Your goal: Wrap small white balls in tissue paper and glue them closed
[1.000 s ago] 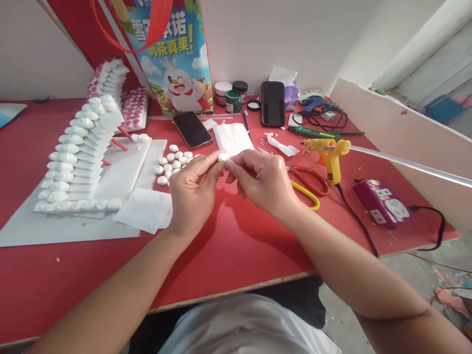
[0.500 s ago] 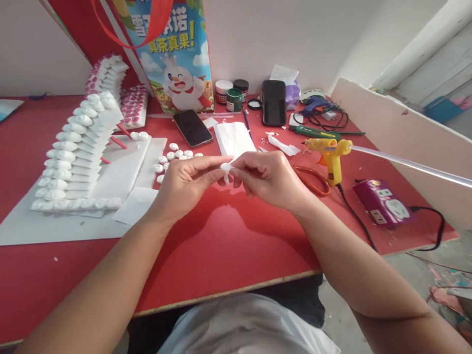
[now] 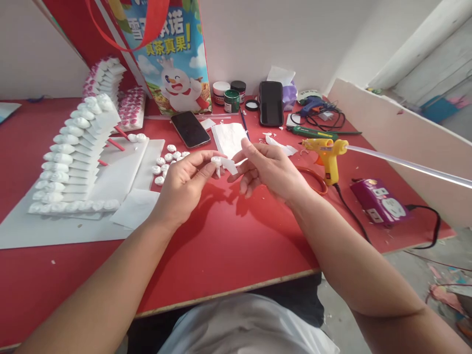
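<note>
Between thumb and fingers, my left hand [image 3: 188, 184] pinches a small white paper roll [image 3: 217, 161], from which a loose strip extends to the right. My right hand [image 3: 267, 169] is open beside the strip's end, thumb raised and fingers apart. Behind the hands lies a stack of white paper [image 3: 230, 137]. Several small white rolled buds [image 3: 168, 157] rest left of my left hand. A curved white structure [image 3: 77, 152] edged with similar buds stands at the left.
A yellow glue gun [image 3: 328, 152] with a long clear stick stands at the right, near a purple box [image 3: 379, 201] with a cable. Two phones [image 3: 191, 130] [image 3: 271, 104], paint jars [image 3: 231, 101] and a printed bag [image 3: 173, 64] are at the back.
My right hand has let go of the white roll and moved right, its fingers spreading. The paper strip now shows, and my left hand has shifted slightly left with the roll.
</note>
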The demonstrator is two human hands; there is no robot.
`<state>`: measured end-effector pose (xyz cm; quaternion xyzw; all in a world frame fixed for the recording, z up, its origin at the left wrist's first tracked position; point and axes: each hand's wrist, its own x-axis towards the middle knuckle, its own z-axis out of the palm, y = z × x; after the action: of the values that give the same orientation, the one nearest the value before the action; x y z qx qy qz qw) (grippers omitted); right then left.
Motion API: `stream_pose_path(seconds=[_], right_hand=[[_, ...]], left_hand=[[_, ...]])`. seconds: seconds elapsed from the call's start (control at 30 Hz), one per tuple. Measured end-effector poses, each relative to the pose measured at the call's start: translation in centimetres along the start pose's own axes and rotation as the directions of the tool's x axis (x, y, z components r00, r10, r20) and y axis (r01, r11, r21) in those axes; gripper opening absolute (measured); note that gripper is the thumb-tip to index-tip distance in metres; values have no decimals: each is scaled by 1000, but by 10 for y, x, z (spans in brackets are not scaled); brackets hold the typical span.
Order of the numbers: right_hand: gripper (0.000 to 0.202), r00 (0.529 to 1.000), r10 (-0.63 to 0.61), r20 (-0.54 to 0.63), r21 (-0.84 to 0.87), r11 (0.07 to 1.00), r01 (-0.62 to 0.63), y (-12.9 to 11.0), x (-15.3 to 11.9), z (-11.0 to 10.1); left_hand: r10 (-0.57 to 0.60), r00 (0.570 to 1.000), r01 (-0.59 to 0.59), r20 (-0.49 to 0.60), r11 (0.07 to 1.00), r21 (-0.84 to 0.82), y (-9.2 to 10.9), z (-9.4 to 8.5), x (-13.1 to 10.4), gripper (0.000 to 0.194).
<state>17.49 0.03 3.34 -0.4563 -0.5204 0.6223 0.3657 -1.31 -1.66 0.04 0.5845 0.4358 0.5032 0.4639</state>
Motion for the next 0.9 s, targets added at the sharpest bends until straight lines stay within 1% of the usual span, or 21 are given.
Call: stream_pose_path(seconds=[0.07,0.13,0.23,0.33,0.43,0.53,0.67,0.8,0.9], right_hand=[[44,993,96,63,138,985,-104,1,3,-1],[34,985,132,112,206,966,-153,2,4,-2],[27,979,117,167,242,958,-156,4,4,-3],[26,974,108,200,253,955,-157,3,2,-4],[27,973,114,200,258,952,-164,2,2,-5],[32,973,111,202,244,957,-160,1,2,-6],[37,979,82,185,204,972,-120,1,2,-6],[35,988,48,149,166,983,-73,2,2,-4],[28,992,23,120,127,991,-39,2,2,-2]], left_hand=[[19,1000,-19,12,999,43,1,-1,0,24],[41,999,-44,36,993,105,5,-2,-1,25],[65,995,-77,78,984,159,9,-3,-3,26],[66,995,-77,75,985,156,8,-3,-3,27],[55,997,-62,51,988,139,6,-3,-3,29],[57,997,-62,50,992,114,5,-3,-2,30],[48,997,-53,53,995,90,6,-2,-3,28],[36,999,-39,40,996,82,6,-1,-3,27],[29,999,-32,25,995,96,6,-1,-3,28]])
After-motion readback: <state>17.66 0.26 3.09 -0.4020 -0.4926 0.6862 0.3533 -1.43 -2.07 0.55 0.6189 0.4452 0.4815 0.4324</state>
